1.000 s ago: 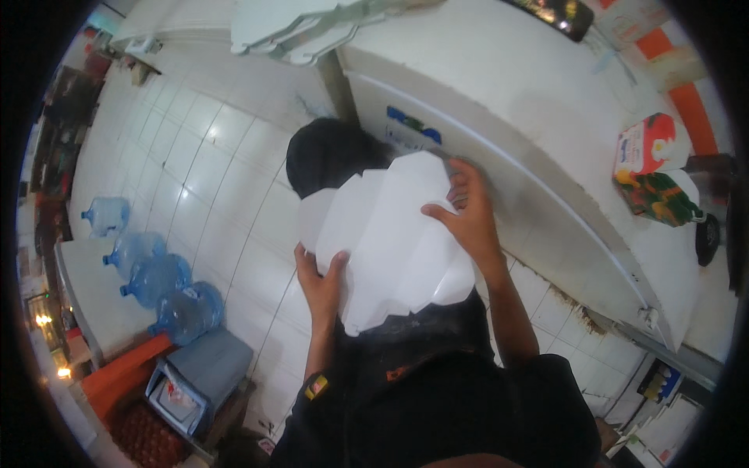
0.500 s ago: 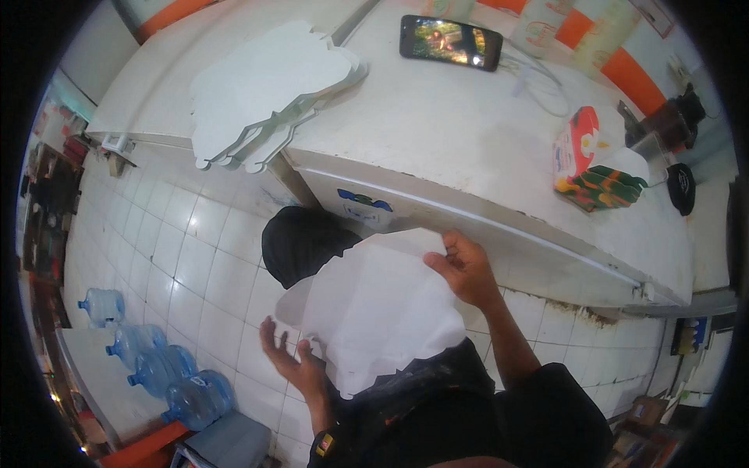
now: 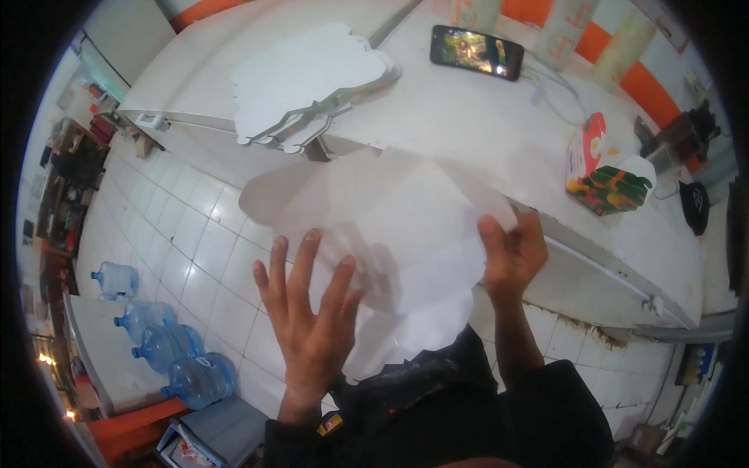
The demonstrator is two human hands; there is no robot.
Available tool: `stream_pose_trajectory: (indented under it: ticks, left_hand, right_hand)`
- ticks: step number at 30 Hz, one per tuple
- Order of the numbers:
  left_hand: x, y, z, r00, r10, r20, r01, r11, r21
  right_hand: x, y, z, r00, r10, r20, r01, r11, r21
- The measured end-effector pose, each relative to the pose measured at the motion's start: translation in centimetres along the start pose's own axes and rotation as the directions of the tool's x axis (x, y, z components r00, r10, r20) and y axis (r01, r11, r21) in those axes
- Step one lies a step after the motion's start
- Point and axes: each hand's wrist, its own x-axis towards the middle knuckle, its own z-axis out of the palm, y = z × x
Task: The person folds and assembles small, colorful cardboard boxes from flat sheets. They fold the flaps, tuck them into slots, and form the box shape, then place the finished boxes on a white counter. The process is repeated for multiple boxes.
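A large white die-cut cardboard sheet [image 3: 406, 210] with a scalloped outline and crease lines is held up over my lap, its far part against the counter's front edge. My right hand [image 3: 511, 253] pinches its right side between thumb and curled fingers. My left hand [image 3: 312, 320] is spread wide over the sheet's left part, fingers apart; whether the fingertips touch it I cannot tell. On the white counter [image 3: 499, 132] lies a stack of similar white cut sheets [image 3: 304, 78], overhanging the front edge. To the right stands a folded red and green printed food box [image 3: 612, 187].
A phone [image 3: 476, 53] with a lit screen leans at the back of the counter, a pale cable [image 3: 562, 97] beside it. Pale printed cups [image 3: 566, 31] stand behind. Blue water jugs [image 3: 199, 380] and a grey bin [image 3: 214, 433] are at lower left on the tiled floor.
The sheet has risen away from my lap toward the counter. My left hand has moved up and right over it, while my right hand has shifted right, still gripping the side.
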Motion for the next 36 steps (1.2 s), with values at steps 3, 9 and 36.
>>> stream_pose_trajectory:
  ticks: [3,9,36]
  left_hand:
    - [0.5,0.7,0.4,0.999,0.03,0.032,-0.012,0.884,-0.467]
    - [-2.0,2.1,1.6,0.96,-0.259,0.106,0.155,0.18,-0.971]
    - [-4.5,-1.5,2.9,0.869,-0.223,0.441,0.274,-0.525,-0.806]
  right_hand:
    - [-0.6,-1.2,1.0,0.94,-0.338,-0.039,0.326,0.862,0.389]
    - [-1.5,-4.4,2.5,0.689,-0.657,0.306,0.446,0.718,0.535]
    - [-0.6,-3.1,3.3,0.885,-0.425,0.191,0.316,0.849,0.424]
